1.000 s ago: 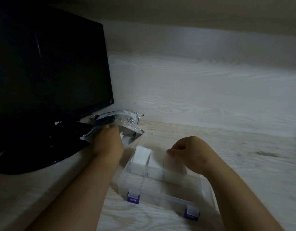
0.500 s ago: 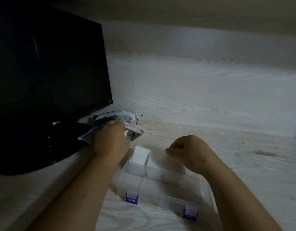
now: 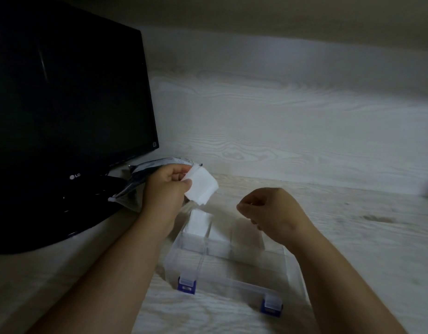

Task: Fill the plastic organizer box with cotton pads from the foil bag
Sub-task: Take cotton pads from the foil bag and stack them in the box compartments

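Cotton pads (image 3: 201, 188), perhaps several, pinched at edge by left hand (image 3: 164, 189)

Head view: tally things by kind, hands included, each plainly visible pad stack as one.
Monitor: 1
Foil bag: 1
Organizer box: 1
Cotton pad stacks: 2
Left hand, right hand: 2
Total: 7

**White, silver and black on pale wood grain**

A white square cotton pad (image 3: 201, 186) shows against a crinkled silver foil bag (image 3: 136, 182) with dark print. A stack of white cotton pads (image 3: 197, 224) sits in the clear, colourless plastic organizer box (image 3: 234, 251), whose two latches (image 3: 186, 284) are blue. The flat monitor (image 3: 63, 104) is glossy black with a small pale LG logo (image 3: 75, 176). The wooden tabletop (image 3: 352, 225) and back panel (image 3: 280, 128) are whitewashed, streaked with wavy grey grain.
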A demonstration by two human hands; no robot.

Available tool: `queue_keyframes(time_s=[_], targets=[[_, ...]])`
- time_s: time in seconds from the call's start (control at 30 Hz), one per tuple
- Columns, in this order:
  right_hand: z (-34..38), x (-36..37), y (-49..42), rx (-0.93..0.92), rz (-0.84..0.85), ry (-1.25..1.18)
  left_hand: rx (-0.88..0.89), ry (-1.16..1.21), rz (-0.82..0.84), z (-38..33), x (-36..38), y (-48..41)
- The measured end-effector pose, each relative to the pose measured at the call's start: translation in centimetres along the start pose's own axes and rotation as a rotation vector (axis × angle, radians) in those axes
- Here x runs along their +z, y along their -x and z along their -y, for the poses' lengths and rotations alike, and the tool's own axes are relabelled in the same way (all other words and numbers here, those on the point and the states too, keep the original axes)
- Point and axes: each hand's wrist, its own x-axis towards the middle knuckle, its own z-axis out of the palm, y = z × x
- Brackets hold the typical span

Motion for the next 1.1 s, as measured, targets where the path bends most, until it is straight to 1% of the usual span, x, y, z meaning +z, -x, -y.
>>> queue_keyframes(time_s=[0.07,0.13,0.23,0.33,0.47,0.63,0.73,0.83,0.97,1.1], targets=[[0.1,0.2,0.0,0.026,0.001,-0.163,-0.044,0.065,0.046,0.1,0.5,0.3],[0.4,0.5,0.2,0.068,0.027,-0.375,-0.08,0.112,0.098,0.1,1.0,0.6],[0.8,0.9,0.3,0.118,0.062,-0.569,-0.092,0.1,0.177,0.2,1.7,1.3],[0.9,1.0,0.2,0.138,0.047,-0.623,-0.063,0.06,0.243,0.1,2.0,1.6],[0.8,0.9,0.1,0.14,0.012,-0.552,-0.054,0.041,0.299,0.0,2.0,1.8],[1.0,0.7,0.3,0.167,0.074,-0.654,-0.063,-0.001,0.335,0.1,1.8,1.8],[1.0,0.7,0.3,0.162,0.074,-0.608,-0.075,0.036,0.369,0.3,1.7,1.7],[1.0,0.6,0.3,0.146,0.034,-0.53,-0.091,0.047,0.414,0.2,1.7,1.7],[0.6,0.4,0.1,0.021,0.003,-0.277,-0.031,-0.112,0.423,-0.2,1.3,1.8],[0.1,0.2,-0.1,-0.113,0.032,-0.039,-0.039,-0.126,0.408,-0.6,1.1,2.1]])
